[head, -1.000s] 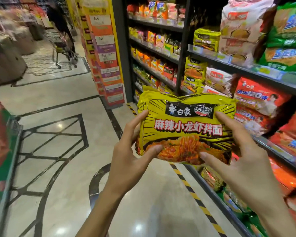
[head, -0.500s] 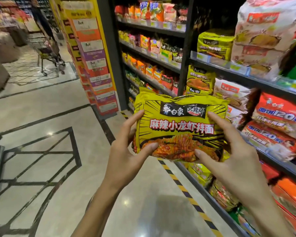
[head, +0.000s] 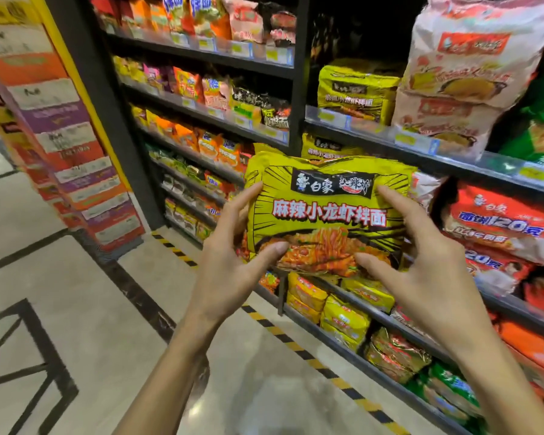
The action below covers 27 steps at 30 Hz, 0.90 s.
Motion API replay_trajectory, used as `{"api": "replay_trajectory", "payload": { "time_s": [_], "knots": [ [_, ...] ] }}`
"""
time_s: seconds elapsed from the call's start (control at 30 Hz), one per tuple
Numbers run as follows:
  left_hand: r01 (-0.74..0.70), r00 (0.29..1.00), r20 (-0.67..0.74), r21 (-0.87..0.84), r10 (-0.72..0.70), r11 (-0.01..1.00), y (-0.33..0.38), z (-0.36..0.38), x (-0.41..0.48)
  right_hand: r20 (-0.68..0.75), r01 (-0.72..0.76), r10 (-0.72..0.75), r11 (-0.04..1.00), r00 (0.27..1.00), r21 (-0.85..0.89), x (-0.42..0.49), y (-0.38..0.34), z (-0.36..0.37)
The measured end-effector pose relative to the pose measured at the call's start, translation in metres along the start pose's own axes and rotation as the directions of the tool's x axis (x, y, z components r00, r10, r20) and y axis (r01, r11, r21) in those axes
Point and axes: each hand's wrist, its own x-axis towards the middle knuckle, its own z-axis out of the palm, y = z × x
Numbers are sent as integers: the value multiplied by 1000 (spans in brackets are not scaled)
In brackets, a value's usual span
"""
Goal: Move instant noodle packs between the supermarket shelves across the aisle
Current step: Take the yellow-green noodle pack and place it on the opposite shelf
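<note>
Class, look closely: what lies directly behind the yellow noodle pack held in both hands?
Behind the yellow noodle pack stands a black shelf post, with a matching yellow pack peeking above. What sits lower behind it is covered.

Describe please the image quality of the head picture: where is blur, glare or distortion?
Head view: the yellow noodle pack held by the left hand and right hand is sharp, its print readable; the stacked cartons at left are smeared by blur; the shelf rails bow from wide-angle distortion; the glossy floor shows soft light reflections; the upper shelf recess is dark.
</note>
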Motion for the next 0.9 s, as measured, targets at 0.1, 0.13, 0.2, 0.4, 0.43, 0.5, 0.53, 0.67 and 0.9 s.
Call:
{"api": "replay_trajectory", "payload": {
  "time_s": [0.1,0.13,0.2,0.4,0.43,0.5,0.53,0.67,0.9],
  "knots": [
    [-16,997,70,-31,18,999,-25,-15,45,-68,-9,2,995,998,-102,30,-10,22],
    [-25,995,100,-31,28,999,-32,-18,59,-89,-18,5,990,996,-138,39,-10,28],
    [-50,988,144,-25,53,998,-45,-19,84,-135,-18,-11,977,991,-212,55,-8,40],
    [-126,973,188,-58,135,990,-72,-8,157,-247,-24,-52,956,968,-294,111,14,53],
    [-134,970,196,-69,145,989,-74,-5,171,-266,-24,-59,954,962,-299,122,17,54],
    [-153,966,196,-97,170,983,-78,2,197,-294,-24,-70,952,953,-306,143,23,53],
    [-174,963,188,-100,190,980,-80,7,210,-303,-14,-87,948,949,-317,155,27,52],
    [-248,950,171,-89,260,965,-87,25,255,-321,22,-131,947,938,-322,196,46,43],
    [-373,927,47,14,372,928,-101,54,313,-357,202,-419,837,835,-509,259,90,39]
  ]
}}
